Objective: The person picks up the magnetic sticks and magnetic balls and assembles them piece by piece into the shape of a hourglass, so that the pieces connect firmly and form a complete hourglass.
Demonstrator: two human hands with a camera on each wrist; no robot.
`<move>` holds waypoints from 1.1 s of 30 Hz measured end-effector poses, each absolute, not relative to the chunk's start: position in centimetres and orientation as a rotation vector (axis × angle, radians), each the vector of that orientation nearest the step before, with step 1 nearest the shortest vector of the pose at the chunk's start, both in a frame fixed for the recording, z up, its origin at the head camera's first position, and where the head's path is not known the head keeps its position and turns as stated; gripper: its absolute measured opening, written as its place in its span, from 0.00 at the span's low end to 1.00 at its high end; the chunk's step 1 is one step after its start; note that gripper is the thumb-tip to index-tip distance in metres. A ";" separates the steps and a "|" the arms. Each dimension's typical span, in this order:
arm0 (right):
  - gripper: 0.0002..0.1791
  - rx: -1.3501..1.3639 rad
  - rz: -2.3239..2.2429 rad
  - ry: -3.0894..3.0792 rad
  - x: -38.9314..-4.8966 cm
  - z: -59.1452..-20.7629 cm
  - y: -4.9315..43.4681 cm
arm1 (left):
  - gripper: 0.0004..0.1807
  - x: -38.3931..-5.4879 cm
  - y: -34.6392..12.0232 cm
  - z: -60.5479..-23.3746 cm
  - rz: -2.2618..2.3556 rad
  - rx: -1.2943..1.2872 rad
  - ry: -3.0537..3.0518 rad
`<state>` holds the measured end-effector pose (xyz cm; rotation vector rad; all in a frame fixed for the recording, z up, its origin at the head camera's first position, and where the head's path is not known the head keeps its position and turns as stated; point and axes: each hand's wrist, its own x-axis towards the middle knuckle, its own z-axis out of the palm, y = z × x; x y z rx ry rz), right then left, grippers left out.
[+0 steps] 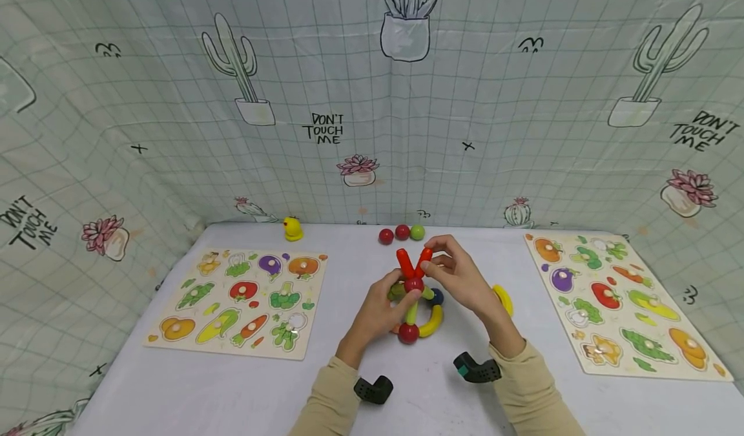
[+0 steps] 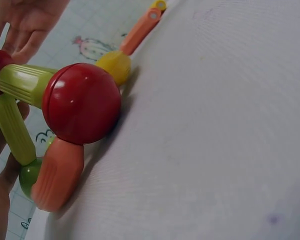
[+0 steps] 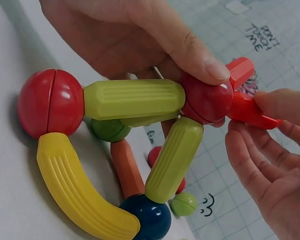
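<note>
A magnetic rod-and-ball structure stands on the table between both hands. My left hand (image 1: 376,310) holds its upper red ball (image 3: 207,100), thumb pressed on the surface. Two red rods rise from that ball in a V; my right hand (image 1: 462,278) pinches one red rod (image 3: 252,111), while the other red rod (image 3: 241,69) stands beside it. Light-green rods (image 3: 132,99) slope down to a lower red ball (image 3: 50,102), a blue ball (image 3: 147,217) and a green ball (image 3: 110,129). A curved yellow rod (image 3: 77,185) joins red and blue; an orange rod (image 2: 60,172) leaves the lower red ball.
Two red balls (image 1: 402,232) and a green ball (image 1: 417,232) lie behind the structure, with a yellow duck (image 1: 293,229) further left. A loose curved yellow rod (image 1: 503,299) lies by the right forearm. Vegetable puzzle boards flank the hands, left board (image 1: 296,349) and right board (image 1: 616,365).
</note>
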<state>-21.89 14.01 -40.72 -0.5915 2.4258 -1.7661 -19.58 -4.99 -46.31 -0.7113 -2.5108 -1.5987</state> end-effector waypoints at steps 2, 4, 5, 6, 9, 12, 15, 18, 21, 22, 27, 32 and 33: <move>0.20 -0.593 -1.770 2.424 -21.9 -40.7 14.0 | 0.20 -19.6 -4.9 -46.4 -1.596 -0.714 -2.494; 0.21 -0.597 -1.775 2.419 -21.9 -40.8 14.0 | 0.19 -19.5 -4.9 -46.6 -1.594 -0.720 -2.472; 0.21 -0.599 -1.778 2.416 -21.9 -40.8 13.9 | 0.19 -19.5 -4.9 -46.7 -1.593 -0.721 -2.462; 0.21 -0.601 -1.779 2.415 -21.9 -40.8 13.9 | 0.19 -19.6 -4.9 -46.8 -1.590 -0.720 -2.454; 0.21 -0.607 -1.780 2.416 -22.0 -40.9 13.8 | 0.18 -19.6 -4.8 -47.0 -1.585 -0.727 -2.433; 0.21 -0.598 -1.770 2.428 -22.1 -40.9 13.7 | 0.17 -19.6 -4.7 -47.0 -1.581 -0.733 -2.431; 0.21 -0.589 -1.755 2.436 -22.1 -40.8 13.8 | 0.16 -19.5 -4.6 -46.9 -1.579 -0.734 -2.434; 0.20 -0.580 -1.758 2.434 -22.2 -40.8 13.9 | 0.16 -19.5 -4.6 -46.9 -1.578 -0.728 -2.431; 0.20 -0.558 -1.772 2.425 -22.4 -40.8 14.1 | 0.15 -19.5 -4.5 -47.1 -1.571 -0.722 -2.425; 0.20 -0.547 -1.772 2.427 -22.4 -40.8 14.1 | 0.15 -19.6 -4.5 -47.1 -1.573 -0.720 -2.424; 0.21 -0.509 -1.769 2.425 -22.8 -40.9 14.3 | 0.15 -19.7 -4.4 -47.4 -1.589 -0.717 -2.417; 0.21 -0.502 -1.781 2.427 -23.2 -41.0 14.3 | 0.16 -19.7 -4.5 -47.5 -1.587 -0.712 -2.415; 0.21 -0.508 -1.783 2.430 -23.2 -41.0 14.3 | 0.16 -19.7 -4.5 -47.4 -1.587 -0.712 -2.415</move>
